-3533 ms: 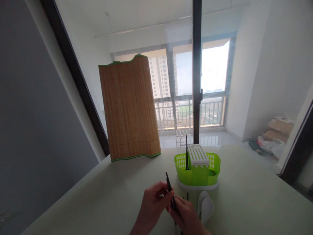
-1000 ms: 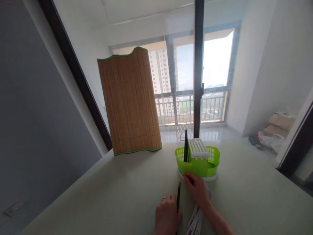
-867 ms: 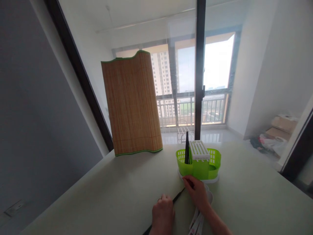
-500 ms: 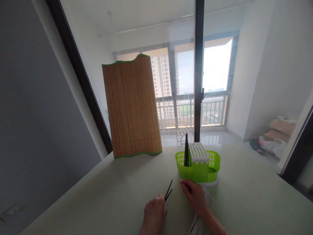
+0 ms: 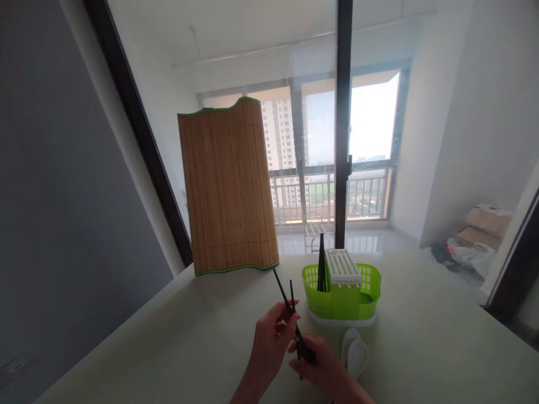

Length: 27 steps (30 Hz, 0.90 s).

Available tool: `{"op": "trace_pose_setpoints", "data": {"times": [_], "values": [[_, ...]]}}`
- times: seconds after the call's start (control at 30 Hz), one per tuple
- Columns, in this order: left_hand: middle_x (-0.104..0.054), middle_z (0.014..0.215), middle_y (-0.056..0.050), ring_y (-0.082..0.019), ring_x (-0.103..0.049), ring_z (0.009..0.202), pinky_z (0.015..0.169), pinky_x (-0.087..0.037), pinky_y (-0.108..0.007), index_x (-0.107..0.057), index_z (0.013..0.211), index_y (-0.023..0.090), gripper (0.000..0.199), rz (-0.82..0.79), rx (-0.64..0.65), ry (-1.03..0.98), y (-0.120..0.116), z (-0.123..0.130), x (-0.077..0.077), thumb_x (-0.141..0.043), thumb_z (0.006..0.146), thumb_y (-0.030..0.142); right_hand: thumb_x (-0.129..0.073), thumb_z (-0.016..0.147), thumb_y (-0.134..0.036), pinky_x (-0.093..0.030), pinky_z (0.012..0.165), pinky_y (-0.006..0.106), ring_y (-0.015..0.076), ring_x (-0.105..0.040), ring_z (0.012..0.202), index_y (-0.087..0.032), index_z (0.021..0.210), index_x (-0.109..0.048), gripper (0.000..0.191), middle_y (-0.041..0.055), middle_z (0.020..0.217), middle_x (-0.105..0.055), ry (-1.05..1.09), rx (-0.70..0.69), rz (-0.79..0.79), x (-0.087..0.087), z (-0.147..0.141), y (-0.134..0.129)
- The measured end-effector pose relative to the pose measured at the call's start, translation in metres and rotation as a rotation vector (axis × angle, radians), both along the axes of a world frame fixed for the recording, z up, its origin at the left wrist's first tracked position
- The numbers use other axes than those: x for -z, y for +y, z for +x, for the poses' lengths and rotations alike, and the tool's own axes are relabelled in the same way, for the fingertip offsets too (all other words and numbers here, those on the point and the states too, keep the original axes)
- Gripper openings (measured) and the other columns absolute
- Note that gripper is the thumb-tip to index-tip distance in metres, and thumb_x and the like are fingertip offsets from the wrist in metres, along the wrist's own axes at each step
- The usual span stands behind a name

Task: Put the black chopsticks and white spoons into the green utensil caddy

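Two black chopsticks [image 5: 281, 287] are held above the table, their upper ends spread apart. My left hand [image 5: 269, 336] pinches them around the middle. Lower down, the fingers of my right hand [image 5: 324, 362] are closed around their other ends. Just beyond my hands stands a bright green utensil basket [image 5: 345, 303] with a white slotted top and a white base. More black chopsticks [image 5: 321, 264] stand upright in its left compartment. White spoons [image 5: 357, 358] lie beside my right hand, their handles partly hidden by my right arm.
A bamboo mat [image 5: 229, 191] with green edging stands upright at the table's far left edge. Behind the pale table [image 5: 168, 336] is a glass door with a dark frame [image 5: 343, 123]. Cardboard boxes and bags [image 5: 475, 241] lie on the floor at the right.
My left hand has raised the chopsticks from near the tabletop. My right hand has moved left and toward me from beside the basket, and now grips their lower ends.
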State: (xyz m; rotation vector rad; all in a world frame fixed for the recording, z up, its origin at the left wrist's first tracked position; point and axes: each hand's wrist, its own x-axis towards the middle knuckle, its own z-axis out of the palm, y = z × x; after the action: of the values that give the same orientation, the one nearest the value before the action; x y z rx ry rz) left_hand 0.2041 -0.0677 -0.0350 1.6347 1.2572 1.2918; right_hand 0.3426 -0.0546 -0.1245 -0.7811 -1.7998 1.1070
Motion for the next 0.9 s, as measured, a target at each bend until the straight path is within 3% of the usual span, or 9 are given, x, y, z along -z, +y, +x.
{"op": "trace_pose_setpoints", "data": {"times": [0.1,0.27,0.4,0.57,0.73,0.9], "values": [[-0.060,0.075,0.001,-0.011,-0.059,0.061,0.056,-0.055,-0.023,-0.064,0.107,0.019,0.032,0.039,-0.018,0.015,0.001,0.000,0.002,-0.056,0.084,0.040,-0.066,0.073,-0.027,-0.029,0.050,0.022,0.0075,-0.040,0.053,-0.016,0.080,-0.066,0.013,-0.0040,0.069,-0.051,-0.018,0.041,0.014,0.000,0.001,0.002],[-0.058,0.073,0.001,-0.012,-0.059,0.065,0.057,-0.054,-0.021,-0.064,0.108,0.020,0.032,0.066,-0.055,0.061,0.000,-0.001,0.000,-0.056,0.086,0.040,-0.063,0.078,-0.027,-0.034,0.051,0.022,0.0090,-0.047,0.055,-0.017,0.081,-0.068,0.011,-0.0012,0.076,-0.053,-0.085,0.094,0.079,0.002,0.003,0.003],[-0.058,0.073,0.001,-0.010,-0.058,0.060,0.055,-0.054,-0.021,-0.065,0.100,0.019,0.028,0.045,-0.030,0.048,-0.003,-0.002,0.001,-0.056,0.085,0.042,-0.058,0.082,-0.021,-0.040,0.060,0.023,0.0121,-0.055,0.065,-0.018,0.084,-0.066,0.009,0.0021,0.082,-0.058,-0.285,0.181,0.192,0.006,0.003,0.003],[-0.062,0.076,0.000,-0.011,-0.060,0.063,0.055,-0.055,-0.021,-0.069,0.095,0.020,0.027,0.065,-0.009,0.036,-0.003,-0.005,0.001,-0.059,0.084,0.042,-0.054,0.082,-0.011,-0.043,0.066,0.024,0.0151,-0.061,0.074,-0.018,0.079,-0.064,0.012,0.0038,0.085,-0.062,-0.456,0.176,0.162,0.013,0.002,0.003],[-0.067,0.088,-0.003,-0.014,-0.063,0.070,0.054,-0.054,-0.021,-0.073,0.094,0.022,0.024,0.065,0.043,0.075,-0.002,-0.008,-0.007,-0.060,0.083,0.038,-0.053,0.083,-0.012,-0.045,0.071,0.025,0.0169,-0.063,0.080,-0.019,0.083,-0.064,0.013,0.0050,0.091,-0.065,-0.486,0.146,0.160,0.015,0.002,0.004],[-0.070,0.086,-0.002,-0.014,-0.065,0.078,0.065,-0.052,-0.019,-0.075,0.094,0.024,0.019,0.057,0.088,0.241,0.000,-0.009,-0.019,-0.062,0.082,0.031,-0.051,0.081,-0.012,-0.047,0.067,0.027,0.0198,-0.065,0.080,-0.020,0.087,-0.064,0.017,0.0070,0.096,-0.068,-0.563,0.159,0.193,0.016,0.002,0.004]]}}
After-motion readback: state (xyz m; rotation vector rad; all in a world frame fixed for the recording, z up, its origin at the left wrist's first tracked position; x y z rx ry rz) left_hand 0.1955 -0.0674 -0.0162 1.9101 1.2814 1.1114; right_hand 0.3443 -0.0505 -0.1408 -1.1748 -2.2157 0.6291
